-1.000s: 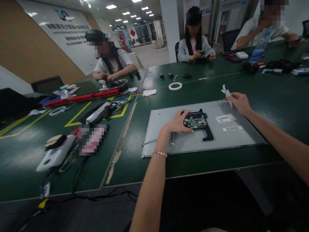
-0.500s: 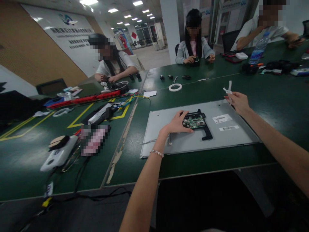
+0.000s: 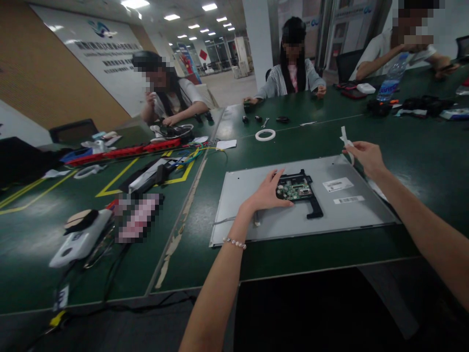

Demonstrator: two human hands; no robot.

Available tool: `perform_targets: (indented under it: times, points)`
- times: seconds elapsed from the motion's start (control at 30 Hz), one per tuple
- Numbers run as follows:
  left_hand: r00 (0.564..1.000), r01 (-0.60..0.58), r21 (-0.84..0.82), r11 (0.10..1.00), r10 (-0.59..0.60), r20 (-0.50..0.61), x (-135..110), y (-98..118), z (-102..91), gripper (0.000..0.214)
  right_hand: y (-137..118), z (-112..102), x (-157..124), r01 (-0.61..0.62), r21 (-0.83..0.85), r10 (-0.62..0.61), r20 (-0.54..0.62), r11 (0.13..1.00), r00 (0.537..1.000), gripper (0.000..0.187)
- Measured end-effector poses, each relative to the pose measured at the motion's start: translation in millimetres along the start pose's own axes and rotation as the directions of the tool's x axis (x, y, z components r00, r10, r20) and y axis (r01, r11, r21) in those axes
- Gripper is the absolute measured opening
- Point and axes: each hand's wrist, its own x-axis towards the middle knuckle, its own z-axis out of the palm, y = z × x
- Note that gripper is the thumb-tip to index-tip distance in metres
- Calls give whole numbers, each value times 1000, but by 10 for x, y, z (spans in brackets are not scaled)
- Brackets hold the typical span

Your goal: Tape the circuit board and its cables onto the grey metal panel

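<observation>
A flat grey metal panel lies on the green table before me, with white labels on its right part. On it sits a black bracket around a green circuit board. My left hand grips the left side of the board and bracket, fingers at the top edge and thumb at the bottom edge. A thin cable with a small connector lies near that wrist. Above the panel's far right corner, my right hand pinches white tape strips between thumb and fingers.
A white tape roll and a small wrench lie beyond the panel. To the left are a red power strip, cables and a white device. A water bottle stands far right. Three people sit across the table.
My right hand has shifted slightly right and down with the tape strips; my left hand stays on the bracket. Across the table, one person reaches sideways and another has raised a hand.
</observation>
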Motion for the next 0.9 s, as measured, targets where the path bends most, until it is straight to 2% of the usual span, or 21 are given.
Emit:
perform_targets:
  times: [0.1,0.2,0.27,0.33,0.4,0.5,0.57,0.63,0.7,0.8,0.9]
  points:
    - [1000,17,27,999,-17,-7,-21,35,-18,116,-197,95,-202,58,-77,-51,98,995,994,36]
    - [991,0,69,998,10,-133,-18,103,-49,90,-413,300,-513,70,-80,-43,296,994,954,38]
    - [952,-58,63,996,75,-297,0,174,-69,63,-542,462,-728,109,-86,-61,435,990,898,38]
    - [889,-133,11,991,124,-442,21,263,-78,42,-643,608,-912,169,-93,-95,530,981,843,37]
    - [865,-174,-72,982,117,-488,37,360,-60,30,-709,720,-1051,211,-46,-148,566,976,811,34]
    - [900,-159,-244,957,38,-435,51,487,16,28,-746,822,-1184,207,83,-217,556,975,802,28]
    - [928,-115,-436,892,-60,-368,58,543,77,31,-746,864,-1240,155,171,-224,544,973,809,25]
    - [952,-51,-636,770,-154,-263,62,579,123,37,-740,897,-1285,81,256,-212,537,963,816,21]
    - [971,6,-782,623,-190,-144,59,607,143,40,-737,926,-1326,24,318,-199,531,948,824,19]
    - [990,69,-910,410,-144,11,45,657,138,38,-738,963,-1380,-7,343,-184,519,939,835,18]
    - [991,124,-963,240,-76,109,31,703,120,30,-752,984,-1422,-49,356,-155,523,933,838,17]
